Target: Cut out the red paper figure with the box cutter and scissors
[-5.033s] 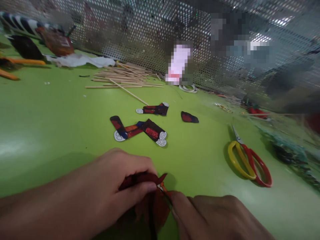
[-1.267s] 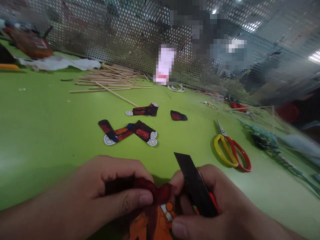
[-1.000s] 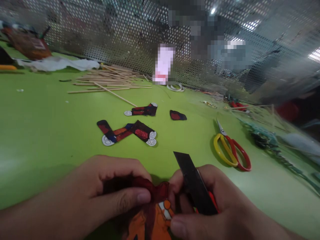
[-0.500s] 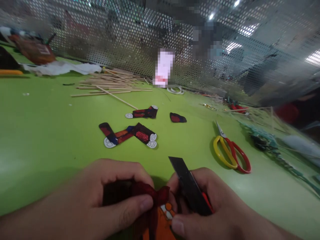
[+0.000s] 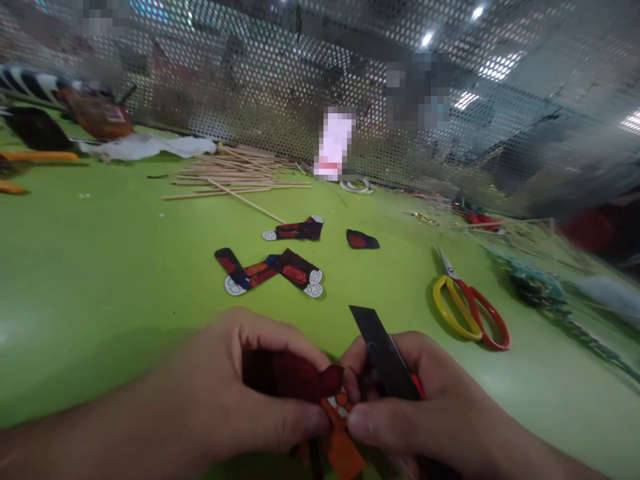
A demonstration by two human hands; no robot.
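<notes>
My left hand (image 5: 260, 393) pinches a dark red and orange painted cutout (image 5: 345, 443) between thumb and fingers, low in the head view. My right hand (image 5: 415, 400) grips the cutout's other side with thumb and fingertips. The same hand also holds a utility knife (image 5: 385, 357), its wide dark blade pointing up and away from me; a bit of red handle shows. Beyond my hands lie painted jointed cutouts: a larger one (image 5: 295, 272), a smaller one (image 5: 300, 230) and a single dark piece (image 5: 363, 239). Part of the held cutout is hidden by my fingers.
Scissors (image 5: 470, 310) with yellow and red handles lie to the right. Thin wooden sticks (image 5: 240, 177) are heaped at the back, near a white ring-shaped coil (image 5: 357, 185) and a blurred-out upright phone-like object (image 5: 334, 143). A perforated metal screen (image 5: 240, 80) borders the green table (image 5: 100, 267).
My left hand has shifted right, its thumb now closer to my right thumb. The orange part of the cutout has turned and shows lower down. The whole view has swung slightly left.
</notes>
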